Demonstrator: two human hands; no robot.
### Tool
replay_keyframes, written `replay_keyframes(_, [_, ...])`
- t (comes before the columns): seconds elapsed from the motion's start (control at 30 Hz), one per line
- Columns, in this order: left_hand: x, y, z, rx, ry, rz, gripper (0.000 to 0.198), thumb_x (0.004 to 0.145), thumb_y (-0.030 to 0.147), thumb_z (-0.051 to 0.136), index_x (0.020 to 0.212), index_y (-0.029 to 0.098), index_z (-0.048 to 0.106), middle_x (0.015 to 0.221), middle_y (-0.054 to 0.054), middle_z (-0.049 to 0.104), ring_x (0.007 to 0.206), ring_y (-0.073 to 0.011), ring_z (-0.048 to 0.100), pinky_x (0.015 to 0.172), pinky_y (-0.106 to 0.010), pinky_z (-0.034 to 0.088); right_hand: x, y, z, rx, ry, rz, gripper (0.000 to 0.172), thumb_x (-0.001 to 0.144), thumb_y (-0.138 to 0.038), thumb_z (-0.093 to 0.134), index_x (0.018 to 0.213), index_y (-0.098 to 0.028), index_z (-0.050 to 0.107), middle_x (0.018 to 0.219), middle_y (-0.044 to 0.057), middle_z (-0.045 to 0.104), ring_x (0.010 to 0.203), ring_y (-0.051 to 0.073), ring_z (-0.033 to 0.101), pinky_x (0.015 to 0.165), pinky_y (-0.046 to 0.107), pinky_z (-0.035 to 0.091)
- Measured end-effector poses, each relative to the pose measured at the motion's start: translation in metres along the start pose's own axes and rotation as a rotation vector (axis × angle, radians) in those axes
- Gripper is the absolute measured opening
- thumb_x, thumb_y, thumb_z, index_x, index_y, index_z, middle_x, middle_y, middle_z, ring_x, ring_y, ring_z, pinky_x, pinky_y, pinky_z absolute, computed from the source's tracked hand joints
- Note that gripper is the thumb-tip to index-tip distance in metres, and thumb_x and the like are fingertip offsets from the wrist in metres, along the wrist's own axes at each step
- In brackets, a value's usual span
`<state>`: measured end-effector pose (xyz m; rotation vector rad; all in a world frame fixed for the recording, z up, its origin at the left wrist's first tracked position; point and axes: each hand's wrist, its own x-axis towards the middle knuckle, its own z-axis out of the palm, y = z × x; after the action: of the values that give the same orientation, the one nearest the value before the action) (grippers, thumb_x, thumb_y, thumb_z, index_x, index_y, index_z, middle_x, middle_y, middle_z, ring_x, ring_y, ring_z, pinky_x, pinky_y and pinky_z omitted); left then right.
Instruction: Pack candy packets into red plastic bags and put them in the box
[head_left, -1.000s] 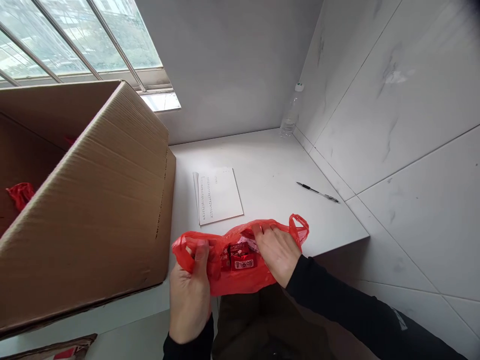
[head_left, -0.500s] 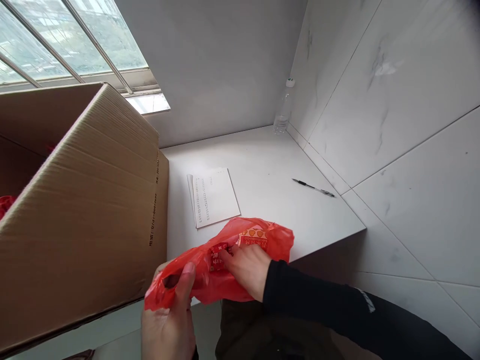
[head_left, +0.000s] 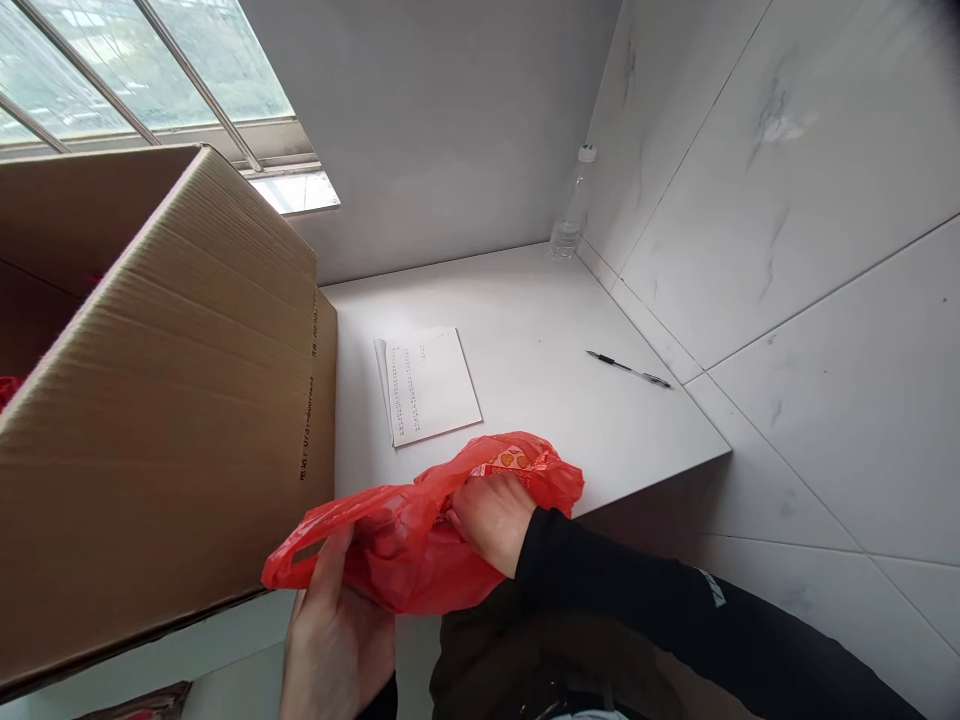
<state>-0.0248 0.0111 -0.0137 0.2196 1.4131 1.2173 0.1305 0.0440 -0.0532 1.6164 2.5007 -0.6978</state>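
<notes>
Bag of thin red translucent plastic: we note it at the near edge of the white worktop. Our left hand is at its left end, thumb raised, other fingers partly veiled; pinching or not, we cannot tell. Our right hand is inside the opening beside an orange-patterned packet, fingertips hidden, state unclear. Slim black-and-clear pen lies near the right edge.

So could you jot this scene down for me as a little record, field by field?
Left hand: holding the bag near a handle loop
Right hand: partly inside the bag; its grip is hidden
Bag contents: a patterned packet shows
Table: paper, pen, and bottle in the far corner
Box: cardboard, open-topped, at the left; something red inside
</notes>
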Motion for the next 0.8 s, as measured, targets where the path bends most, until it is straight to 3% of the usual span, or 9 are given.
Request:
replay_keyframes(0.1, [-0.005, 0.002, 0.005, -0.068, 0.032, 0.027, 0.016, 0.081, 0.038, 0.074, 0.092, 0.027, 0.077, 0.091, 0.0, 0.077, 0.09, -0.0228, 0.07, 0.074, -0.031, 0.062, -0.009, 0.003, -0.007, -0.004, 0.026, 0.007, 0.016, 0.094, -0.015, 0.05, 0.1, -0.014, 0.065, 0.096, 0.012, 0.073, 0.085, 0.027, 0.073, 0.065, 0.032, 0.049])
replay_keyframes(0.23, [-0.01, 0.003, 0.009, -0.133, 0.029, 0.068, 0.013, 0.081, 0.034, 0.074, 0.091, 0.027, 0.078, 0.088, 0.003, 0.077, 0.085, -0.016, 0.07, 0.077, -0.021, 0.06, -0.02, 0.001, -0.006, -0.019, -0.005, 0.021, 0.031, 0.084, -0.007, 0.057, 0.114, -0.013, 0.06, 0.086, 0.01, 0.074, 0.078, 0.028, 0.074, 0.064, 0.033, 0.049])
replay_keyframes(0.33, [-0.007, 0.0, 0.011, -0.134, 0.031, 0.065, 0.015, 0.081, 0.035, 0.074, 0.093, 0.026, 0.078, 0.086, 0.002, 0.077, 0.083, -0.0167, 0.071, 0.077, -0.022, 0.06, -0.023, -0.003, 0.003, -0.01, -0.077, -0.04, 0.046, 0.084, -0.008, 0.055, 0.129, -0.019, 0.056, 0.086, 0.009, 0.075, 0.08, 0.03, 0.074, 0.066, 0.036, 0.05])
replay_keyframes(0.47, [-0.004, -0.002, 0.01, -0.125, 0.066, 0.051, 0.017, 0.081, 0.034, 0.072, 0.093, 0.023, 0.078, 0.086, -0.001, 0.077, 0.082, -0.0215, 0.072, 0.075, -0.029, 0.062, -0.023, -0.006, 0.011, -0.01, -0.14, -0.063, 0.063, 0.092, -0.008, 0.041, 0.153, -0.024, 0.036, 0.082, 0.01, 0.075, 0.082, 0.032, 0.074, 0.069, 0.039, 0.051])
replay_keyframes(0.57, [-0.004, -0.002, 0.008, -0.139, 0.085, 0.056, 0.015, 0.082, 0.033, 0.07, 0.086, 0.021, 0.077, 0.082, -0.002, 0.076, 0.076, -0.0197, 0.07, 0.071, -0.028, 0.061, -0.027, -0.005, 0.01, -0.025, -0.127, -0.022, 0.065, 0.089, -0.007, 0.047, 0.151, -0.023, 0.039, 0.085, 0.01, 0.075, 0.082, 0.032, 0.074, 0.071, 0.04, 0.051])
replay_keyframes(0.8, [-0.004, -0.008, 0.005, -0.131, 0.057, 0.055, 0.014, 0.075, 0.032, 0.075, 0.07, 0.02, 0.072, 0.067, 0.001, 0.067, 0.054, -0.0129, 0.057, 0.046, -0.021, 0.051, -0.035, 0.0, 0.004, -0.032, -0.206, 0.074, 0.039, 0.085, -0.004, 0.058, 0.123, -0.014, 0.059, 0.092, 0.015, 0.075, 0.093, 0.029, 0.074, 0.077, 0.035, 0.051])
